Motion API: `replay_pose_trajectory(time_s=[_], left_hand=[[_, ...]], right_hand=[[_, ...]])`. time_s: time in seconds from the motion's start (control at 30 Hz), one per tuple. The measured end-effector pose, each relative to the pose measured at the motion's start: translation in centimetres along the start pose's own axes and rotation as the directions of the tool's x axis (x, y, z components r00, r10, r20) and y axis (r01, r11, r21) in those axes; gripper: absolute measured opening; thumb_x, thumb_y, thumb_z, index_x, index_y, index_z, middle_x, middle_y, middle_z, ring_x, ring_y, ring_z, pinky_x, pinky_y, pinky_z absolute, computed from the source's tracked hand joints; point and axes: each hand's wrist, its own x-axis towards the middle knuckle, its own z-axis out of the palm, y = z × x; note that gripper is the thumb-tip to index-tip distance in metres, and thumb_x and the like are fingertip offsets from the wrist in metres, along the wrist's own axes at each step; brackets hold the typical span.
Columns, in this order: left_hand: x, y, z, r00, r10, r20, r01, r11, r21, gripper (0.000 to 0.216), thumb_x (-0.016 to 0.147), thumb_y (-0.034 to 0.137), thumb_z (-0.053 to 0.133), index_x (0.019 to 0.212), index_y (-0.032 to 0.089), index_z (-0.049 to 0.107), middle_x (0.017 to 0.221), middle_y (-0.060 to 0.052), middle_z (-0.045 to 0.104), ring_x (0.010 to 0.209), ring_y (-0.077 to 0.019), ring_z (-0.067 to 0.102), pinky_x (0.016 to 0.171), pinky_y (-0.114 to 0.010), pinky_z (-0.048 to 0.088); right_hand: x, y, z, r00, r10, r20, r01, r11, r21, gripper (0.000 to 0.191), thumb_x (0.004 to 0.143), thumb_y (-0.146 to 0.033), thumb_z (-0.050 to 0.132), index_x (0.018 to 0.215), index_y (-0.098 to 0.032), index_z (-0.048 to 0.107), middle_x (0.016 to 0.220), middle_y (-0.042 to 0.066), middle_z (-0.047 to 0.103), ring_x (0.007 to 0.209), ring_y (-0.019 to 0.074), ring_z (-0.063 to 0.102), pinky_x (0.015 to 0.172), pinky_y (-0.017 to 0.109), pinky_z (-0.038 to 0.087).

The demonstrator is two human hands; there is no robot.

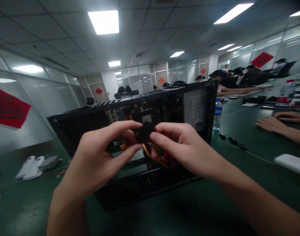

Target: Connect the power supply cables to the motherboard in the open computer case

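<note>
My left hand (94, 157) and right hand (184, 142) both pinched the dark piece (145, 131), coloured wires (147, 152) below. Judged it best to grip its body, wires slack.

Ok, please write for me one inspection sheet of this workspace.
Surface: green table.
Work items: open-sided computer case on the table; small dark part in front of it.
Clutter: bottle beside the case; small black pieces and white block to the right; white objects at left, unclear.
Hands: left hand and right hand hold the dark part.
Cables: coloured wires just below the dark part.
Surroundings: ceiling light, red sign, another person's hand at right.
</note>
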Motion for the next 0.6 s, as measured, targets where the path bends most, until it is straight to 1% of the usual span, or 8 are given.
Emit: replay_pose_trajectory(time_s=[0.07, 0.2, 0.23, 0.3, 0.33, 0.4, 0.5, 0.6], left_hand=[[0.0, -0.2, 0.0, 0.999, 0.016, 0.034, -0.016, 1.0, -0.01, 0.044, 0.083, 0.041, 0.071, 0.124, 0.025, 0.064, 0.096, -0.004, 0.072, 0.087, -0.0192, 0.069, 0.079, -0.028, 0.058], [0.2, -1.4, 0.1, 0.99, 0.079, 0.119, -0.077, 0.997, -0.016, 0.065, 0.073, 0.044, 0.08, 0.131, 0.026, 0.059, 0.125, -0.008, 0.065, 0.112, -0.026, 0.063, 0.096, -0.036, 0.054], [0.3, -1.6, 0.2, 0.985, 0.082, 0.154, -0.081, 0.997, -0.013, 0.061, 0.074, 0.044, 0.079, 0.13, 0.026, 0.061, 0.126, -0.008, 0.064, 0.113, -0.0258, 0.063, 0.097, -0.036, 0.054], [0.4, -1.8, 0.4, 0.974, 0.083, 0.212, -0.081, 0.997, -0.017, 0.037, 0.084, 0.04, 0.071, 0.116, 0.024, 0.068, 0.115, -0.006, 0.068, 0.104, -0.0221, 0.066, 0.091, -0.032, 0.055], [0.5, -1.8, 0.5, 0.971, 0.083, 0.225, -0.08, 0.997, -0.023, 0.025, 0.088, 0.037, 0.066, 0.107, 0.022, 0.071, 0.108, -0.005, 0.07, 0.099, -0.0199, 0.067, 0.088, -0.03, 0.055], [0.6, -1.6, 0.8, 0.975, 0.094, 0.202, -0.091, 0.996, -0.026, 0.018, 0.092, 0.033, 0.061, 0.1, 0.021, 0.071, 0.103, -0.005, 0.07, 0.096, -0.0183, 0.067, 0.087, -0.028, 0.055], [0.9, -1.3, 1.5, 0.987, 0.109, 0.114, -0.114, 0.993, 0.03, 0.035, 0.087, 0.032, 0.067, 0.121, 0.022, 0.064, 0.127, -0.008, 0.062, 0.116, -0.0233, 0.06, 0.1, -0.035, 0.051], [1.1, -1.2, 2.3, 0.988, 0.106, 0.109, -0.114, 0.99, 0.078, 0.056, 0.085, 0.031, 0.067, 0.138, 0.024, 0.051, 0.144, -0.009, 0.049, 0.132, -0.0273, 0.049, 0.111, -0.042, 0.044]], right_hand=[[-0.1, -0.1, 0.2, 1.0, -0.011, 0.003, 0.011, 1.0, 0.002, 0.035, 0.093, -0.049, 0.058, 0.08, -0.017, 0.062, 0.071, 0.002, 0.066, 0.059, 0.0113, 0.059, 0.05, 0.021, 0.046], [-0.3, -0.7, -0.5, 0.993, -0.056, -0.1, 0.056, 0.998, 0.007, 0.035, 0.094, -0.048, 0.058, 0.076, -0.018, 0.06, 0.07, 0.002, 0.065, 0.061, 0.0118, 0.059, 0.053, 0.022, 0.047], [-0.3, -0.8, -0.8, 0.991, -0.067, -0.114, 0.069, 0.998, 0.013, 0.034, 0.094, -0.048, 0.058, 0.076, -0.018, 0.06, 0.07, 0.001, 0.064, 0.061, 0.0118, 0.059, 0.054, 0.022, 0.047], [-0.3, -1.0, -1.2, 0.99, -0.083, -0.115, 0.086, 0.996, 0.022, 0.033, 0.094, -0.047, 0.057, 0.077, -0.019, 0.06, 0.07, 0.001, 0.064, 0.062, 0.012, 0.06, 0.055, 0.022, 0.047], [-0.3, -1.0, -1.3, 0.99, -0.085, -0.109, 0.088, 0.996, 0.021, 0.033, 0.095, -0.047, 0.057, 0.077, -0.018, 0.06, 0.07, 0.002, 0.064, 0.062, 0.0122, 0.06, 0.056, 0.022, 0.048], [-0.2, -0.9, -1.3, 0.993, -0.08, -0.087, 0.081, 0.997, 0.01, 0.034, 0.094, -0.047, 0.058, 0.076, -0.018, 0.06, 0.071, 0.002, 0.064, 0.064, 0.0129, 0.06, 0.058, 0.023, 0.049], [-0.2, -0.7, -1.0, 0.996, -0.07, -0.056, 0.07, 0.998, 0.004, 0.034, 0.095, -0.048, 0.057, 0.078, -0.018, 0.06, 0.072, 0.002, 0.064, 0.066, 0.013, 0.06, 0.06, 0.023, 0.049], [-0.5, -0.8, -0.6, 0.998, -0.058, -0.011, 0.058, 0.998, -0.01, 0.032, 0.096, -0.045, 0.056, 0.079, -0.018, 0.06, 0.072, 0.001, 0.064, 0.065, 0.0122, 0.059, 0.058, 0.023, 0.047]])
